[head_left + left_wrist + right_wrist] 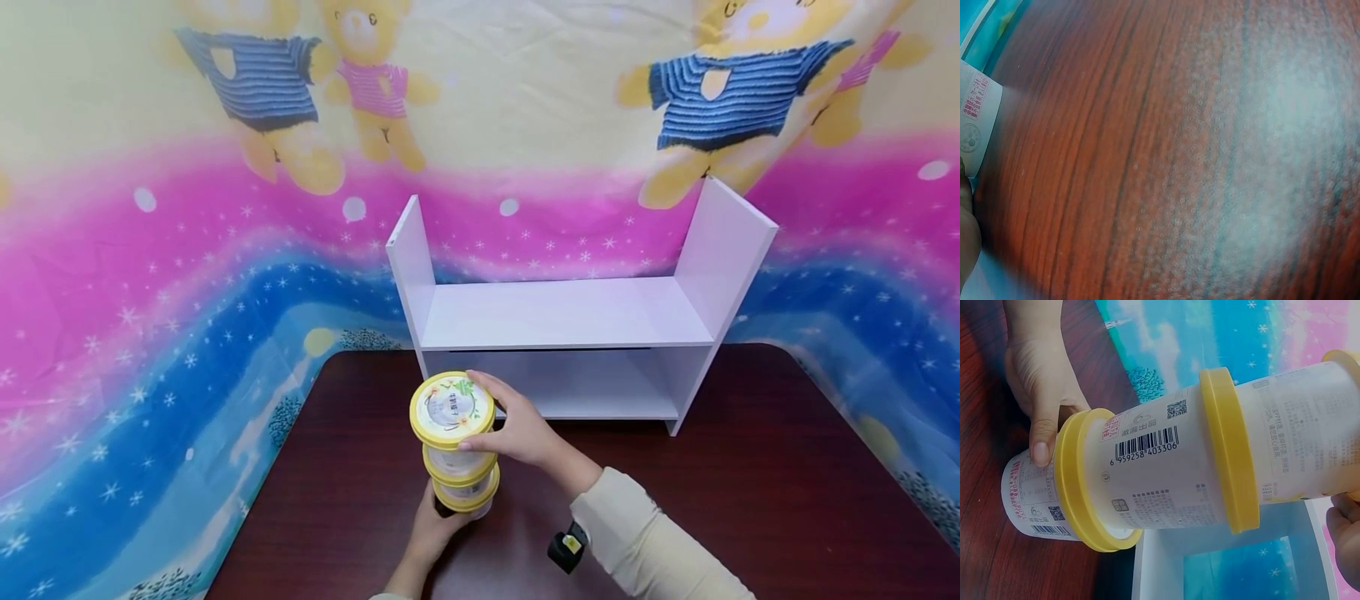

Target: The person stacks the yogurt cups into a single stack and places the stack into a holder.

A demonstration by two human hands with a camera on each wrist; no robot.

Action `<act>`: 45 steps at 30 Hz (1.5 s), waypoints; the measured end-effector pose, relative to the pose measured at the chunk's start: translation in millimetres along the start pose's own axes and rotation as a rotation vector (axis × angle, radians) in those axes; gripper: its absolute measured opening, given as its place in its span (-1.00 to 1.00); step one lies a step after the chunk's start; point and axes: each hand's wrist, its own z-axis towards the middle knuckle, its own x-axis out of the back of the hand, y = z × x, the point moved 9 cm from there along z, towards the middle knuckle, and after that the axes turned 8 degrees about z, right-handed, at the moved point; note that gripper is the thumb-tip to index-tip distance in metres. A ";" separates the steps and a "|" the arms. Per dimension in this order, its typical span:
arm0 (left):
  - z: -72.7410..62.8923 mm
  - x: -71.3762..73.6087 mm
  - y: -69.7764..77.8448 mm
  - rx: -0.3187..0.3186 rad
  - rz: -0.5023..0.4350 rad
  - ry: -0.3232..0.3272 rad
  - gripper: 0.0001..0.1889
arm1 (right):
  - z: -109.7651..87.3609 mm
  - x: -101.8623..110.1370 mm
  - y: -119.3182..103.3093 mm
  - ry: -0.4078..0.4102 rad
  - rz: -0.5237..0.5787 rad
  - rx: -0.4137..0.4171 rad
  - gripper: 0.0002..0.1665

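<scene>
Three white paper tubs with yellow lids stand stacked in front of me. My right hand (521,427) grips the top tub (452,408) at its lid and side, thumb on the near side. Low on the stack, my left hand (433,529) holds the bottom tub (1029,500), its thumb lying just under that tub's lid. Between them sits the middle tub (1154,469), its barcode facing the right wrist camera. Only a printed piece of a tub (980,112) shows at the left wrist view's edge. Whether the bottom tub touches the table cannot be told.
A white two-tier shelf (562,312) stands at the back of the dark red wooden table (322,500), just behind the stack. Behind it hangs a cloth (517,125) printed with bears. A small black camera (567,547) hangs at my right wrist.
</scene>
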 end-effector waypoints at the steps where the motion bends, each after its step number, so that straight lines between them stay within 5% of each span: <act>1: 0.0 0.2 -0.2 -0.001 0.005 0.001 -0.24 | 0.2 -0.3 0.1 -0.002 -0.003 0.000 0.08; 26: -0.2 0.0 -0.3 -0.058 0.014 0.001 -0.23 | -2.6 -3.6 -5.8 -0.043 0.014 0.006 0.06; 36: 0.1 -0.3 0.7 -0.071 0.013 0.004 -0.22 | -11.2 8.1 -14.9 0.013 0.102 -0.010 -0.08; 45: -0.8 0.8 -1.0 -0.009 0.037 0.022 -0.18 | -23.5 24.4 -28.1 0.065 0.100 -0.013 -0.21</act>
